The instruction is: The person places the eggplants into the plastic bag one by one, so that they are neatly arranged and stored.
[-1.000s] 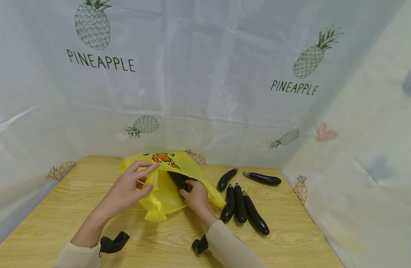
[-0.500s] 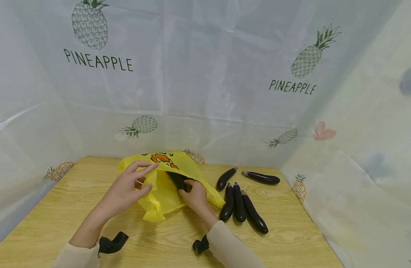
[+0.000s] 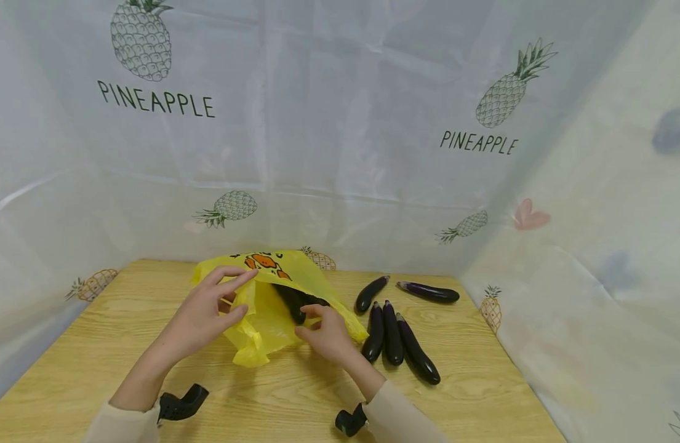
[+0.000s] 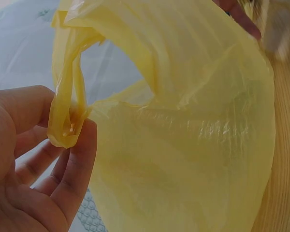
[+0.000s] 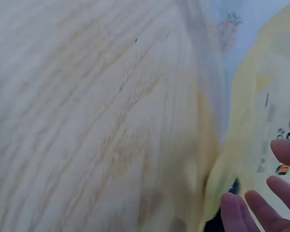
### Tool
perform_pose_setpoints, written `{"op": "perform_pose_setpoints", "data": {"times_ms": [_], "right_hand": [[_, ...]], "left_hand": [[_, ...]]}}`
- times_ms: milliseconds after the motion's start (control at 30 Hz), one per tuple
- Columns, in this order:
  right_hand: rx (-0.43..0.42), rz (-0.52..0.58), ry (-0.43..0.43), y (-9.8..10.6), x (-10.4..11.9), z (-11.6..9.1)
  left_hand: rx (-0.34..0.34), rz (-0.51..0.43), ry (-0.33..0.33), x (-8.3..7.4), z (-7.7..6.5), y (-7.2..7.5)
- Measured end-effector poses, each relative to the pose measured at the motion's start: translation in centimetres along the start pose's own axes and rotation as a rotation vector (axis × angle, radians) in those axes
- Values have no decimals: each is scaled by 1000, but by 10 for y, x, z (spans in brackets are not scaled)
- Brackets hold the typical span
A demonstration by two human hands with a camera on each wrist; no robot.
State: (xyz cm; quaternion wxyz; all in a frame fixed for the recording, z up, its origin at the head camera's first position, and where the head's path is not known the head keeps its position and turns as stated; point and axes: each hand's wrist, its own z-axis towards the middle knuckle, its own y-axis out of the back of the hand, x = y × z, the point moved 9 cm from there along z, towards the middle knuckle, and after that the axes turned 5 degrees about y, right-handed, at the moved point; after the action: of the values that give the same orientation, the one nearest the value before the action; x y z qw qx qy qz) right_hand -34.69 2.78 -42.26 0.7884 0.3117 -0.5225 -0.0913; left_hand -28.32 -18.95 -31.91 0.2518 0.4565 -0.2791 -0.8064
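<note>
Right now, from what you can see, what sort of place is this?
Probably a makeshift tabletop booth: pale pineapple-printed sheeting hangs behind and beside a light wood-grain table, where five long glossy dark-purple eggplants lie beside a crinkled yellow plastic bag.

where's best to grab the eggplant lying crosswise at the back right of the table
Probably the middle of that eggplant, from above with the right hand, thumb on the near side: it lies flat and crosswise, its long rounded body exposed, while its stem end points left, close to a neighbouring eggplant.

Cream sleeves (image 3: 402, 418) meet black, angular wrist cameras (image 3: 183, 403).
</note>
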Motion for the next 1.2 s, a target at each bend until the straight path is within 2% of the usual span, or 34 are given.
{"op": "perform_pose_setpoints", "data": {"times_ms": [133,267,467,867,1000,1200], "right_hand": [[61,21,8,8,9,-13],[84,15,20,23,12,-22],[49,-26,51,63,12,-37],[-133,-197,-68,150,-41,-79],[-156,-258,-81,167,-56,-93],[-181,-384,-101,181,-72,-111]], "left_hand": [[-4,-1,6,2,-1,1],[-8,-2,3,3,-1,2],[-13,2,-8,2,-1,2],[-9,4,-7,3,-1,1],[-11,13,-11,3,0,1],[1,15,9,7,1,2]]}}
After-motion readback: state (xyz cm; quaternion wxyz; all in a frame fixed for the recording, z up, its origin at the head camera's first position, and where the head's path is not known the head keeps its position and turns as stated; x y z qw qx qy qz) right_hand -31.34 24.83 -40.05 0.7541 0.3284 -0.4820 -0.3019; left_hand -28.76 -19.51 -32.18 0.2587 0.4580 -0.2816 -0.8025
